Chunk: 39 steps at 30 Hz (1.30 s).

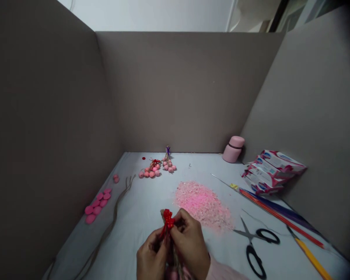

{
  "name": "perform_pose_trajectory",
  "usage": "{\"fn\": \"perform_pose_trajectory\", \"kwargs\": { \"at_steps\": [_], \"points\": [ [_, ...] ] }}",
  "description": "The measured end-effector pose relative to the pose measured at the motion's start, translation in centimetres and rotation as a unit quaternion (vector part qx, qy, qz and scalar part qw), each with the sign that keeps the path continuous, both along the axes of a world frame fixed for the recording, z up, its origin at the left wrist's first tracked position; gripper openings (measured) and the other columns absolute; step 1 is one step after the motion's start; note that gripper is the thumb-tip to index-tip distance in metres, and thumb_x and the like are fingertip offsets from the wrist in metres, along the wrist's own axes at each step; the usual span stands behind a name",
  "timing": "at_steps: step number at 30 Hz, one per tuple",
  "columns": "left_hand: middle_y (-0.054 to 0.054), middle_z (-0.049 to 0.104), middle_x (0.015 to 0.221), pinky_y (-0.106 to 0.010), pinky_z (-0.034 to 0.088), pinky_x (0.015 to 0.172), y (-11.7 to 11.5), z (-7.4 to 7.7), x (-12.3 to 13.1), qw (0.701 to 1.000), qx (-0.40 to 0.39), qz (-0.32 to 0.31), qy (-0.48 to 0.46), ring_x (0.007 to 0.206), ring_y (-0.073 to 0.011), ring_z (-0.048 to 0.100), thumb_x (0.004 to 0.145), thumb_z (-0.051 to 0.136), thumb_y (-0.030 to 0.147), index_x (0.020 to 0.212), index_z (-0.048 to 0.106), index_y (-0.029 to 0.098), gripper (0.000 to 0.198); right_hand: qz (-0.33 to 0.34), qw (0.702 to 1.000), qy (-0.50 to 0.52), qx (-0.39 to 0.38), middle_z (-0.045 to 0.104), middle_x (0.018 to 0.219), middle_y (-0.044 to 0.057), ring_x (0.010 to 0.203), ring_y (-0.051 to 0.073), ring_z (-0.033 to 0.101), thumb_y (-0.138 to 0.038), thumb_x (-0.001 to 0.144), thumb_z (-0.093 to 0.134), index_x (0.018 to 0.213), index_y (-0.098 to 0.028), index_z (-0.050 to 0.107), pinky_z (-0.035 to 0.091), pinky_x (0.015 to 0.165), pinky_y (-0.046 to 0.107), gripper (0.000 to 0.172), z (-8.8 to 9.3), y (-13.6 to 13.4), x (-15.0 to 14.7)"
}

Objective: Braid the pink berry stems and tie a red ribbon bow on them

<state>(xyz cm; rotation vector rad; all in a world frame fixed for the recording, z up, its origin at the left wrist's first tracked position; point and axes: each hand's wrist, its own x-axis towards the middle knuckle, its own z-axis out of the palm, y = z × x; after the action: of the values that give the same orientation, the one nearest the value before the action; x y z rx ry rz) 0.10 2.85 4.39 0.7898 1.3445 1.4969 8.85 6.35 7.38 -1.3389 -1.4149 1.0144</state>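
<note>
Low in the middle of the view, my left hand [150,257] and my right hand [190,245] are both closed around a bundle of brown twine stems [175,259]. A small red ribbon bow [168,219] sits at the top of the bundle, pinched between the fingertips of both hands. Pink pieces show at the bundle's lower end near my wrists. A heap of pink crumbs [202,204] lies on the white table just beyond my right hand.
Black-handled scissors [255,243] lie to the right. Coloured strips [280,216], a yellow tool [312,258] and stacked packets [272,171] line the right wall. A pink jar [233,149] and pink berry clusters [157,167] stand at the back. Pink discs [97,204] and loose twine [111,223] lie left.
</note>
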Motion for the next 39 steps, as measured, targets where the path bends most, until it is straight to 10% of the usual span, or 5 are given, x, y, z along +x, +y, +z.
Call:
{"fn": "perform_pose_trajectory", "kwargs": {
  "at_steps": [17,39],
  "points": [
    [-0.004,0.07,0.063,-0.024,0.047,0.058,0.1,0.0,-0.5,0.999,0.004,-0.008,0.039,0.065,-0.0219,0.062,0.06,0.069,0.035,0.075,0.071,0.014,0.026,0.036,0.995,-0.093,0.025,0.052,0.054,-0.005,0.05,0.011,0.048,-0.011,0.064,0.049,0.061,-0.021,0.047,0.032,0.048,0.021,0.011,0.3,0.0,0.3],
    [-0.002,0.061,0.053,-0.021,0.038,0.049,0.5,0.6,-0.9,0.995,-0.037,-0.066,-0.067,0.051,-0.0131,0.051,0.057,0.072,0.034,0.064,0.066,0.011,0.024,0.125,0.99,0.043,-0.045,0.054,0.061,-0.004,0.054,0.01,0.047,-0.01,0.062,0.055,0.082,-0.016,0.061,0.036,0.051,0.021,0.021,0.7,0.0,2.2]
  ]
}}
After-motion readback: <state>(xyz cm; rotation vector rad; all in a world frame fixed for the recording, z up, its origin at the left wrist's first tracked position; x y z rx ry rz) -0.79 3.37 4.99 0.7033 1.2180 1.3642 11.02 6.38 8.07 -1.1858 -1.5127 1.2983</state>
